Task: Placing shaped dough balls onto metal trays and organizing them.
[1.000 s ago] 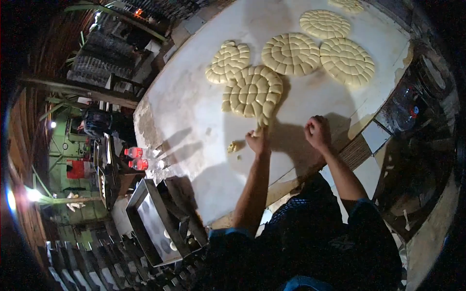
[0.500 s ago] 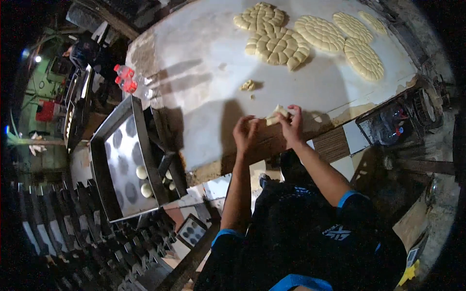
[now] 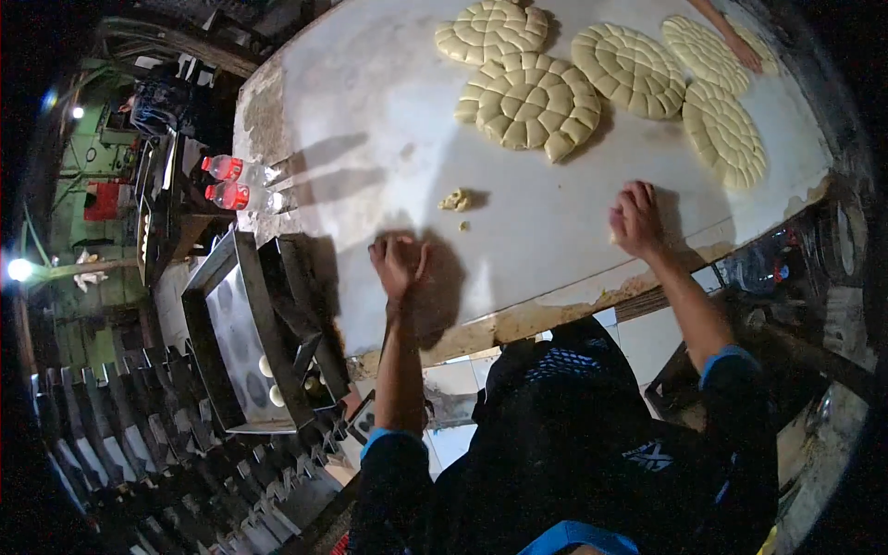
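Observation:
My left hand (image 3: 400, 264) is low over the pale table (image 3: 518, 254), its fingers curled and its thumb held apart. What lies under its palm, if anything, is hidden. Farther right, my right hand (image 3: 635, 220) is curled into a loose fist at the table surface. A pale edge of a dough piece (image 3: 612, 239) shows beside its fingers. Between the two hands and a little beyond them lies a small lump of dough scraps (image 3: 455, 199), with a tiny crumb (image 3: 463, 226) near it.
Several flat rounds of scored dough, such as this spiral one (image 3: 535, 104), lie at the far side. Another person's hand (image 3: 743, 51) touches the far-right rounds. Two red-labelled bottles (image 3: 229, 196) lie at the left. A metal tray (image 3: 242, 324) with dough balls (image 3: 277, 396) stands left of the table.
My hands were close together with dough between them. Now they are far apart, the left one shifted left and the right one right. Another person's hand has appeared at the far right.

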Demonstrator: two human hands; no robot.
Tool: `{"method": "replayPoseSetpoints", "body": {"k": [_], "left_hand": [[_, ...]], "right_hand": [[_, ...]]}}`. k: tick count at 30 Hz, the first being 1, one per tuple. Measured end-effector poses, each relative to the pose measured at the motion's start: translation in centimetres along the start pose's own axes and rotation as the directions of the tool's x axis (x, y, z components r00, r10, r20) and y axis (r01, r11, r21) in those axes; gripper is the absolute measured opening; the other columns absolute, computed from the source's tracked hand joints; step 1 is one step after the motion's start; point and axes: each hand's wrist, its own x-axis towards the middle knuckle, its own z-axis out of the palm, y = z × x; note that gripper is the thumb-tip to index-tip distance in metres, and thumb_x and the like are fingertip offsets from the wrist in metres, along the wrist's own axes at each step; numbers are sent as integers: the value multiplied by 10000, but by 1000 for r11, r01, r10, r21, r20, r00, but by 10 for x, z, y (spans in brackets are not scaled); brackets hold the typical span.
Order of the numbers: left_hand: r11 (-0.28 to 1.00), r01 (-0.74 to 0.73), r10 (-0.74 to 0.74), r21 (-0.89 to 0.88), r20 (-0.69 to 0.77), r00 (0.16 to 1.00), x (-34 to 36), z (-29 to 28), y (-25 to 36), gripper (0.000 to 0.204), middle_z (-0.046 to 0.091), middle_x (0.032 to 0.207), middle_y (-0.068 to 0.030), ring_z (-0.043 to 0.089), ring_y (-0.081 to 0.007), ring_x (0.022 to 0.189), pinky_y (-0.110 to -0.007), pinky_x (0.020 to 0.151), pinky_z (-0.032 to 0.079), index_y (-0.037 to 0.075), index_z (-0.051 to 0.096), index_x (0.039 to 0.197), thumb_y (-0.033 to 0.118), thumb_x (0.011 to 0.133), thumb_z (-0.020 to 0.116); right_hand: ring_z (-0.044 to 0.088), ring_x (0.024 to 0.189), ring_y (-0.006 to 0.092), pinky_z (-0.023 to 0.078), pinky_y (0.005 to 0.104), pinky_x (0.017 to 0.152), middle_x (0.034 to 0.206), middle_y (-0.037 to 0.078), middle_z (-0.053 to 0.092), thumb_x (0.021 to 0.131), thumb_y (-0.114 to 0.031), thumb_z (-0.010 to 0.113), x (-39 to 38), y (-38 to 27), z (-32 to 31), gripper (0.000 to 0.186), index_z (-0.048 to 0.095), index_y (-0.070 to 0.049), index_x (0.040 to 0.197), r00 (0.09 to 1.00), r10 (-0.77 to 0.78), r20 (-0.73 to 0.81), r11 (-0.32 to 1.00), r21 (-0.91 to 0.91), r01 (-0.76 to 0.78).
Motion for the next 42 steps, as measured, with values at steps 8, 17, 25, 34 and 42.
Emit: {"method": "replayPoseSetpoints", "body": {"k": [8, 17, 25, 34, 42], "left_hand": [[917, 260, -243, -301, 93, 965, -93, 68, 64, 258, 561, 1176, -128, 453, -368, 1139, -466, 1017, 321, 66, 617, 1091, 191, 956, 436], [883, 415, -439, -221, -74, 895, 23, 31, 34, 178, 647, 891, -66, 570, -301, 883, -375, 789, 427, 120, 624, 871, 44, 711, 620], [546, 639, -606, -542, 271, 748, -91, 25, 4, 188, 617, 1086, -139, 538, -359, 948, -445, 829, 405, 92, 649, 949, 87, 763, 628], [572, 418, -519, -705, 83, 851, 23, -3, 90, 232, 618, 910, -149, 573, -339, 904, -390, 783, 471, 50, 622, 945, 73, 716, 655], [217, 671, -330, -709, 594, 734, -134, -96, 21, 515, 504, 1300, -151, 527, -310, 1131, -342, 977, 425, 54, 455, 1326, 31, 821, 559]], "right_hand": [[510, 869, 374, 418, 514, 773, 860, 164, 518, 718, -152, 605, -19, -33, 33, 160, 537, -41, 812, 980, -197, 40, 955, 234, 182], [500, 887, 424, 419, 541, 833, 914, 201, 515, 743, -56, 592, 66, 6, 42, 188, 518, 12, 902, 1000, 5, -27, 995, 101, -2], [482, 904, 411, 395, 543, 810, 870, 173, 491, 736, -26, 565, 16, 58, 17, 131, 477, -10, 831, 996, -57, 63, 995, 80, 52], [511, 888, 366, 410, 453, 816, 883, 182, 541, 845, -85, 564, 37, -12, 60, 86, 525, -12, 867, 927, 373, -51, 928, -8, -374], [613, 764, 241, 501, 342, 689, 759, 86, 617, 868, -221, 551, 24, -5, 15, 189, 638, -54, 891, 554, 742, 378, 598, 0, -801]]}}
